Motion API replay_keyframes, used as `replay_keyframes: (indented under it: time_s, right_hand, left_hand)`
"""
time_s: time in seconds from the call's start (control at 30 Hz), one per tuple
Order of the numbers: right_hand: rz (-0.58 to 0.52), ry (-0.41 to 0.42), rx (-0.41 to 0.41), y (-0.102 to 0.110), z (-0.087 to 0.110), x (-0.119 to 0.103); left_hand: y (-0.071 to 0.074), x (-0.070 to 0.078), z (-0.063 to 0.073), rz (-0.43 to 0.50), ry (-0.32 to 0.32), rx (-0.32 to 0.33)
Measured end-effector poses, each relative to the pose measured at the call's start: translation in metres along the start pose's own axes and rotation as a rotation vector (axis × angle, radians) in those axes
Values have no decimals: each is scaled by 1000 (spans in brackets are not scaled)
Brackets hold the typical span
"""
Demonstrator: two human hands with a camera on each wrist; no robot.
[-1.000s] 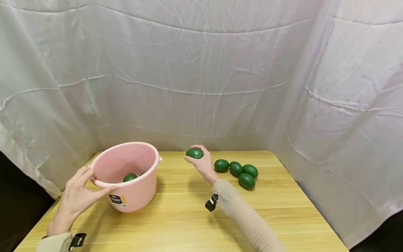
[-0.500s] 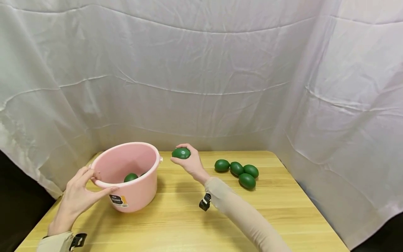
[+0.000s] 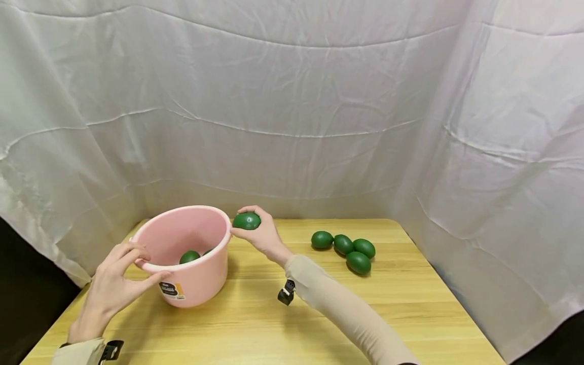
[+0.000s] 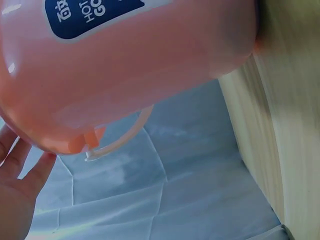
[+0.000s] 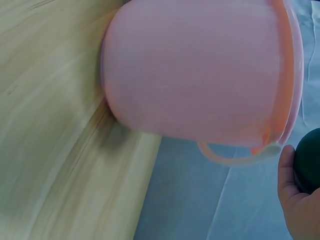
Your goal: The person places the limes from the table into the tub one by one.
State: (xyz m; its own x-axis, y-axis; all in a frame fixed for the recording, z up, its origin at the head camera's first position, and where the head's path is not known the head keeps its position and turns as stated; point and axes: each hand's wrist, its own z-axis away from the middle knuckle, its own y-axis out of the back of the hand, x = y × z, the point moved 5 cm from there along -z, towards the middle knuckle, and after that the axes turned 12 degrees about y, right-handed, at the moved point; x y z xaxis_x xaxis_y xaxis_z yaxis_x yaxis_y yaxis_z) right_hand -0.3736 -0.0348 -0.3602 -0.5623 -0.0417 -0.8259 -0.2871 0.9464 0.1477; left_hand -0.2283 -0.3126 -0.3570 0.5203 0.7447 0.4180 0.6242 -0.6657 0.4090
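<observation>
I think I'm on the carrying step: my right hand (image 3: 267, 236) has a green egg-shaped thing (image 3: 246, 221) in its grip beside the pink bucket (image 3: 203, 284) near the table's (image 3: 255, 324) left edge, my left hand (image 3: 111, 284) holds the rim, and next probably needs a reach over it.

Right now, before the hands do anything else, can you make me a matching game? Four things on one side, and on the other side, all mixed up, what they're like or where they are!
Things:
1. Left hand
2. Right hand
3. Bucket
4. Four green ovals

Clues:
A. Lying together on the table
B. Holding a single green oval
C. Pink, with a label on the outside
D. Gripping the bucket's edge

Right pairs: 1-D, 2-B, 3-C, 4-A
</observation>
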Motion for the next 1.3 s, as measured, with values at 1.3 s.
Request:
replay_keyframes:
  time_s: [1.3]
  right_hand:
    - [261, 28, -190, -48, -43, -24]
  left_hand:
    - [-1, 12, 7, -49, -120, 132]
